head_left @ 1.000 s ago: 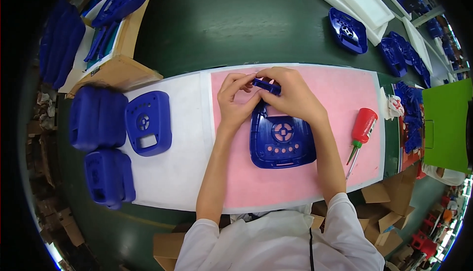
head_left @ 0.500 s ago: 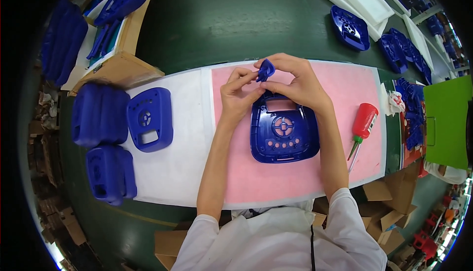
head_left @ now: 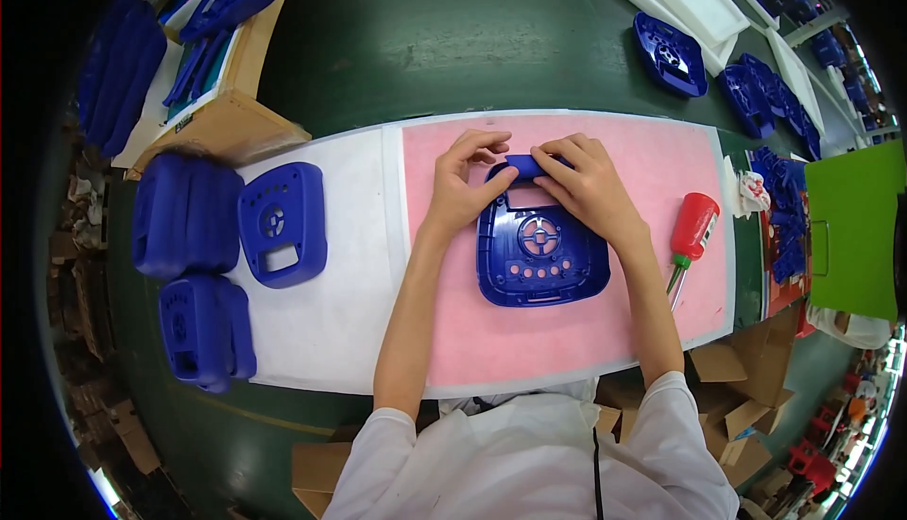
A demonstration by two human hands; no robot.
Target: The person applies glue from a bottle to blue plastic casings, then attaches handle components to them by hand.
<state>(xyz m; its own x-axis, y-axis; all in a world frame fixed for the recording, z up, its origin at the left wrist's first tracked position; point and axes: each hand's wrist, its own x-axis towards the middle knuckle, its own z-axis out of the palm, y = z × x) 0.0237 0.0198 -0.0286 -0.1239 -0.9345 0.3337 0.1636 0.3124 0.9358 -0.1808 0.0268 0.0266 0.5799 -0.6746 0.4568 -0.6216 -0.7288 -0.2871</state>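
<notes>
A blue plastic housing lies with its ribbed inner side up on the pink mat, showing a round grille and a row of small holes. At its far edge sits a small curved blue plastic piece, now lying across the housing's rim. My left hand has its thumb against the left end of this piece, fingers curled beyond it. From the right, the fingers of my right hand grip the other end, partly covering it. Whether the piece is seated in the housing is hidden.
Right of the housing lie a red bottle with a green tip and a screwdriver. Another blue housing and stacked housings stand at left. A wooden box is at far left, a green bin at far right.
The small blue piece has come down from above the housing and turned to lie along its far rim. Both hands have lowered with it, and my right hand has flattened over it.
</notes>
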